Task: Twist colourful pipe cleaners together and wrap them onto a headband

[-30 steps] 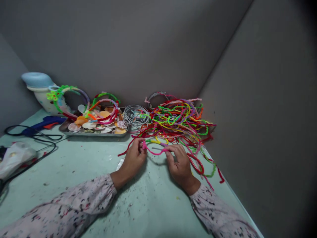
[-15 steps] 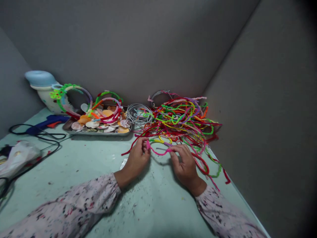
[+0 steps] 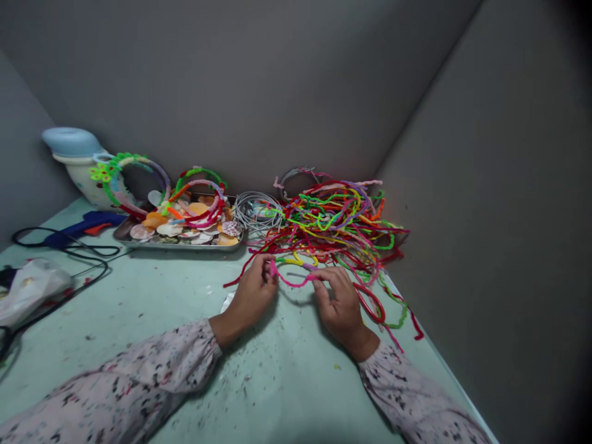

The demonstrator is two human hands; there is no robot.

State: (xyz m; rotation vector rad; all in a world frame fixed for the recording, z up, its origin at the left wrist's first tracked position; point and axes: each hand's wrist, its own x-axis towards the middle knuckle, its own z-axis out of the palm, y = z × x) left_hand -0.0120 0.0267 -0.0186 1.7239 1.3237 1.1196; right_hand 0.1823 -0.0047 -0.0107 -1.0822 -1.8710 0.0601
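A bright pink pipe cleaner (image 3: pixel 296 285) sags between my two hands just above the table. My left hand (image 3: pixel 255 290) pinches it where the pink is bunched, at one side of a small hoop (image 3: pixel 298 261) with green, yellow and purple wrapping. The fingertips of my right hand (image 3: pixel 340 308) are closed on the other end of the pink length. A bare grey bit of wire shows between the hands. Part of the hoop is hidden behind my fingers.
Behind my hands lie a heap of pipe cleaners (image 3: pixel 333 213), a coil of grey wire (image 3: pixel 257 213) and a metal tray (image 3: pixel 185 247) of seashells with decorated hoops. At left are a blue glue gun (image 3: pixel 76 229), its black cable, a plastic bag (image 3: pixel 39 287) and a blue-lidded container (image 3: pixel 86 176).
The view has shifted slightly, so everything sits a little further left. Both hands keep nearly the same hold on the pink pipe cleaner.
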